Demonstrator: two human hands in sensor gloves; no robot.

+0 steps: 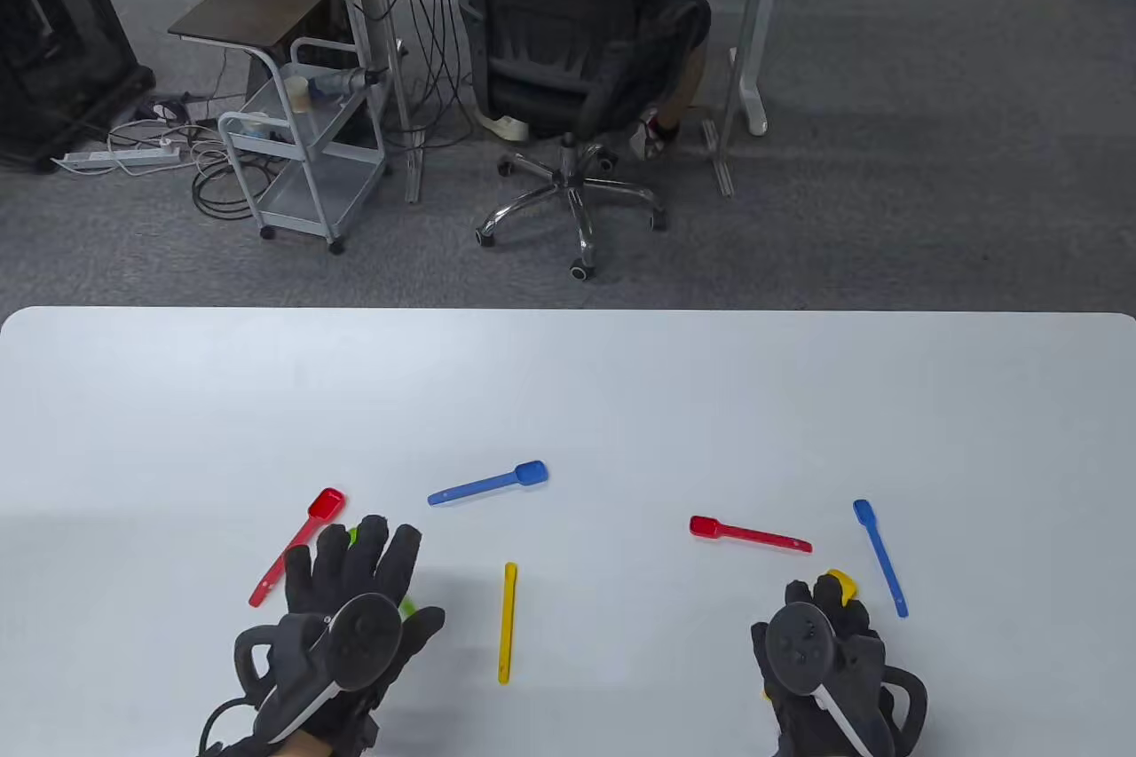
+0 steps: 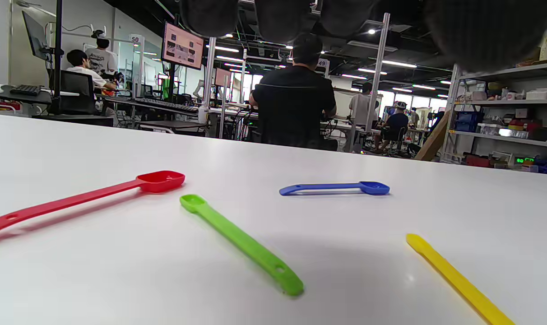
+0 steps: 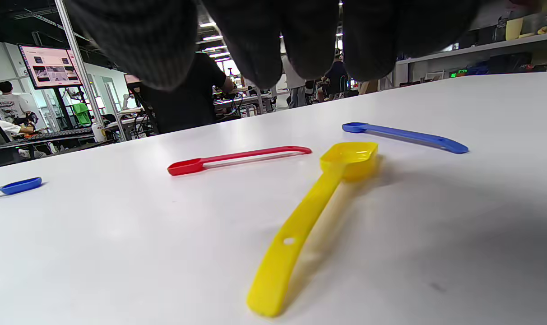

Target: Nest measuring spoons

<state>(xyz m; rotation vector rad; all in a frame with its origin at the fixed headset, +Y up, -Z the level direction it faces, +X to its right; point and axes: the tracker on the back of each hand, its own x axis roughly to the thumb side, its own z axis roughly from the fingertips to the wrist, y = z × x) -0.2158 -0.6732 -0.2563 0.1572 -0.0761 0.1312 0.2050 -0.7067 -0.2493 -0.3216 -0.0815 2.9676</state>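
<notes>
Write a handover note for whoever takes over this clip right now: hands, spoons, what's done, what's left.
Left hand: spread over the green spoon, holding nothing.
Right hand: over the yellow scoop spoon, holding nothing.
Spoons lie apart on the table: long red spoon, blue spoon and slim yellow spoon on the left; short red spoon and slim blue spoon on the right.
Done: nothing nested.
Left: gather and nest all seven.
</notes>
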